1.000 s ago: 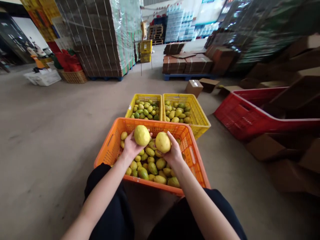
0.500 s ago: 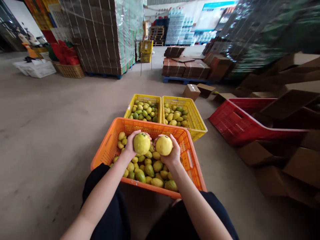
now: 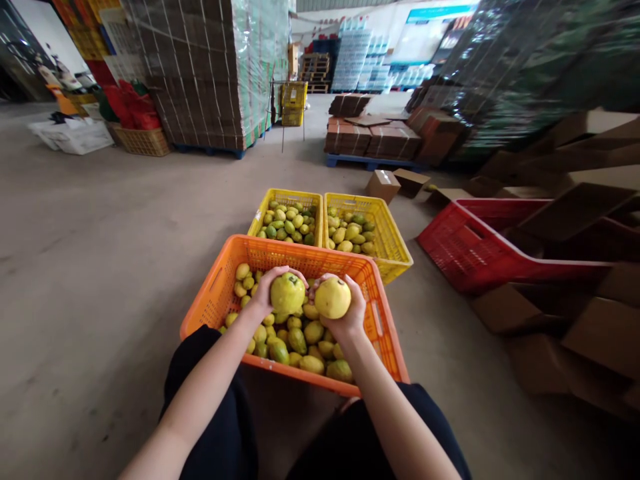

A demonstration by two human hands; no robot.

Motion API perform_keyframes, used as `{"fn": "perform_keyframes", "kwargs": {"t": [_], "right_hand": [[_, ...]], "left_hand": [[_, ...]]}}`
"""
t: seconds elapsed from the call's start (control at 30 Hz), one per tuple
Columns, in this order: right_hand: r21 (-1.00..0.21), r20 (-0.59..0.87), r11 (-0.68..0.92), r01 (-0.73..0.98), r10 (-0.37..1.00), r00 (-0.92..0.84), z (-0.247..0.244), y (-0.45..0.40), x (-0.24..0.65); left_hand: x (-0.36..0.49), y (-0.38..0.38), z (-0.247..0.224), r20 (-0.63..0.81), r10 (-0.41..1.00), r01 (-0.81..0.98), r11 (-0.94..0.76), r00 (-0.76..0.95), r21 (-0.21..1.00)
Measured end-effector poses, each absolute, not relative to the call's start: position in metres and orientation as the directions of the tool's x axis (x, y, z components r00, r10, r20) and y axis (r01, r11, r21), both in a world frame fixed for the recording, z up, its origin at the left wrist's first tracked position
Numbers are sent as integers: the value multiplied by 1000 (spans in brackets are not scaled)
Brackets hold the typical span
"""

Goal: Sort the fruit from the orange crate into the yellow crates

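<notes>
My left hand [image 3: 265, 288] is wrapped round a greenish-yellow papaya [image 3: 287, 293], its stem end tilted up towards me. In my right hand [image 3: 353, 308] rests a second, yellower papaya [image 3: 333, 298], with the fingers curled behind it. Both fruits are held side by side, slightly apart, above an orange plastic crate [image 3: 214, 293]. Many more yellow and green papayas [image 3: 298, 341] lie loose in that crate, partly covered by my hands and forearms.
Beyond the orange crate stand a left yellow crate [image 3: 259, 217] and a right yellow crate [image 3: 393, 233], both holding fruit. To the right are a red crate [image 3: 457, 257] and loose cardboard boxes [image 3: 510, 310]. Flattened cartons [image 3: 393, 141] lie stacked on a blue pallet [image 3: 373, 161].
Both hands, each still holding its papaya, have shifted slightly right and down. The fruits have turned a little, so the left one's stem end shows more.
</notes>
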State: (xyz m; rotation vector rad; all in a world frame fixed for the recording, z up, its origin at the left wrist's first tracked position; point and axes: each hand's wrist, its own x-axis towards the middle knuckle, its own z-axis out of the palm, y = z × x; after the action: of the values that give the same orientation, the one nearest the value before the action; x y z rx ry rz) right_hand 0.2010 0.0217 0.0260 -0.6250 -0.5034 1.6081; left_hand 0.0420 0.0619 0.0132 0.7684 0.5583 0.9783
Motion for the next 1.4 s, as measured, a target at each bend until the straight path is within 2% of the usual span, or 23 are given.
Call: {"fn": "perform_keyframes", "kwargs": {"t": [0.37,0.6,1.13,1.27,1.4], "right_hand": [[-679,-70,-111,-726,994,-87,27,21,200],[-683,-78,-114,-722,993,-83,26,22,200],[-734,-40,-92,-673,995,-92,29,19,201],[-716,-88,-118,-688,993,-79,30,22,201],[-664,-242,-237,-709,966,-96,27,26,197]], "left_hand": [[40,61,17,-98,875,-534,375,475,758],[39,61,17,-65,869,-516,350,490,782],[38,62,23,-144,858,-512,420,492,750],[41,62,26,-282,851,-557,508,443,657],[44,62,26,-498,835,-689,504,234,521]]}}
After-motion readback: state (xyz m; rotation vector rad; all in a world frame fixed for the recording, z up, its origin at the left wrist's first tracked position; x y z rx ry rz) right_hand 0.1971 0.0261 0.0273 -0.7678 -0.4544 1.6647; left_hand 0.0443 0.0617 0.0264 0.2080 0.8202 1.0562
